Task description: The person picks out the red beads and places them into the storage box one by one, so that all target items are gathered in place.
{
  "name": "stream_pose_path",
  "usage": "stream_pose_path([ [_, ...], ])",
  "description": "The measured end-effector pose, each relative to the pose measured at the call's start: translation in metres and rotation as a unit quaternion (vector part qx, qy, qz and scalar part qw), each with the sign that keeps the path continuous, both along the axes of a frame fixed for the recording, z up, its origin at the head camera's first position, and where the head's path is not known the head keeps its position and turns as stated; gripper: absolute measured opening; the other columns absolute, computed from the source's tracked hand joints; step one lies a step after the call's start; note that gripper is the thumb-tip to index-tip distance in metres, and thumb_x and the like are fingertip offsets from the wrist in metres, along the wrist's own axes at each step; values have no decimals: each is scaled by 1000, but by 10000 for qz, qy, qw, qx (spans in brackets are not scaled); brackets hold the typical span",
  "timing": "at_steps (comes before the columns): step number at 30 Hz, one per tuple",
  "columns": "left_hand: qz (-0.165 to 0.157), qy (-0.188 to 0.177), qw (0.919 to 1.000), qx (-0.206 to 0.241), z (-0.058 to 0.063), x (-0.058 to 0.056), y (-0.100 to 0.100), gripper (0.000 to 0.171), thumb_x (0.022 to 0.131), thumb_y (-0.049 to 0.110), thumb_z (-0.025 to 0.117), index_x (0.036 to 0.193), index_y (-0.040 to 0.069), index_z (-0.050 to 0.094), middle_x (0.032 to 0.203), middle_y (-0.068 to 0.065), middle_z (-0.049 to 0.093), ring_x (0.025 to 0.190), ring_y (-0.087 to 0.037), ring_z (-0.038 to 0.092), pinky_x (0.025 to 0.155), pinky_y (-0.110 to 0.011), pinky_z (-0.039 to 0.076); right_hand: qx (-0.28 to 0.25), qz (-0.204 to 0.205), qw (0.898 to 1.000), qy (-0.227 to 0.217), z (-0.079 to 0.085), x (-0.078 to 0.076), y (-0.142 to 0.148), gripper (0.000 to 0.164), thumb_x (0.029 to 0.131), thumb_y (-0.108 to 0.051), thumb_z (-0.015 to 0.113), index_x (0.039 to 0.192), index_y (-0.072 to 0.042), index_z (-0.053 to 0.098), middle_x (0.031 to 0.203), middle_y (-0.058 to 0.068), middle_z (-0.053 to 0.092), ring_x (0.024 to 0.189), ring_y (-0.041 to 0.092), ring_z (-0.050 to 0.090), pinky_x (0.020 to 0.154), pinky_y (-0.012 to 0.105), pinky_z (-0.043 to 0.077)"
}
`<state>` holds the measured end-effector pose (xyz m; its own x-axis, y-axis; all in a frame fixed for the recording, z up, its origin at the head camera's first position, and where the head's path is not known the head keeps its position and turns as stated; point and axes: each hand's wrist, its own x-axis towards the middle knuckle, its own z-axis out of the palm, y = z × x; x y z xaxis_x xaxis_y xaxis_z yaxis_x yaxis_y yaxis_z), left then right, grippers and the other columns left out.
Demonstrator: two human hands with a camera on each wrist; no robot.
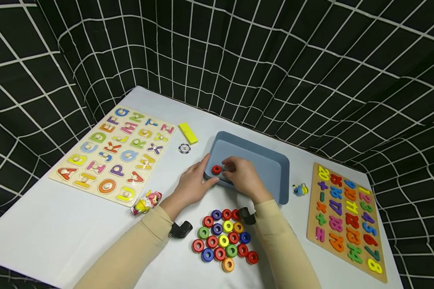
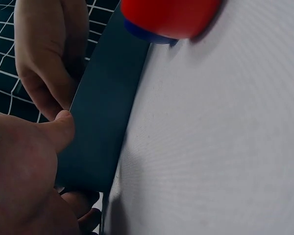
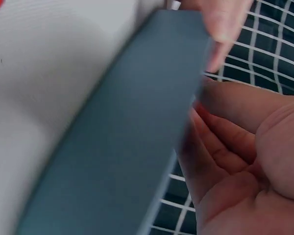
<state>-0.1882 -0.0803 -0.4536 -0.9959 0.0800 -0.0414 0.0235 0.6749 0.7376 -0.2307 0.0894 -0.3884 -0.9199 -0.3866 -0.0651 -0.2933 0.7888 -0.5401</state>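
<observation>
Left hand [image 1: 193, 182] clamped the tray [image 1: 254, 147] near left; right hand [image 1: 244, 176], hold unclear, seemed to be placing by the red ring [image 1: 215, 173]; release seemed due

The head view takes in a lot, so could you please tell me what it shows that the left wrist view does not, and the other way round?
Only the head view shows the letter board, the number board, the yellow block, and the inside of the blue tray with a red ring.

Only the left wrist view gives a low, close look at the tray's outer wall.

Both show the left hand holding the tray, the right hand, the white table and the gridded cloth.
</observation>
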Motion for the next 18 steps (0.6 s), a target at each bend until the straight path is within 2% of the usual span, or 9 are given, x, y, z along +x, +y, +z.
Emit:
stream_pose_path([
  [5, -19, -69, 10000, -16, 4, -1, 0, 83, 92, 51, 57, 156, 28, 10, 153, -14, 38, 141, -36, 34, 113, -58, 27, -280, -216, 9993, 112, 23, 21, 19, 26, 88, -15, 70, 113, -9, 68, 104, 8, 71, 93, 19, 67, 85, 38, 55],
  [9, -24, -94, 9999, 29, 6, -2, 0, 83, 92, 51, 57, 156, 28, 9, 154, -14, 36, 142, -36, 32, 114, -58, 24, -461, -391, 9981, 87, 33, 51, 43, 23, 88, -16, 70, 111, -13, 68, 102, 5, 71, 91, 14, 66, 84, 35, 56],
  [13, -57, -230, 9997, 40, 5, -1, 0, 84, 92, 52, 57, 156, 29, 7, 156, -13, 32, 144, -37, 29, 115, -58, 22, -348, -604, 9974, -153, 25, 92, 69, 23, 87, -15, 72, 109, -13, 69, 98, 1, 71, 88, 9, 65, 82, 29, 57],
  [18, -85, -306, 9994, 107, 5, -1, 0, 83, 93, 51, 55, 156, 32, 4, 158, -12, 30, 144, -38, 27, 115, -60, 20, 85, -1229, 9892, -797, 8, 140, 89, 25, 77, -15, 80, 101, -15, 70, 86, -5, 67, 76, 4, 60, 75, 24, 56],
])
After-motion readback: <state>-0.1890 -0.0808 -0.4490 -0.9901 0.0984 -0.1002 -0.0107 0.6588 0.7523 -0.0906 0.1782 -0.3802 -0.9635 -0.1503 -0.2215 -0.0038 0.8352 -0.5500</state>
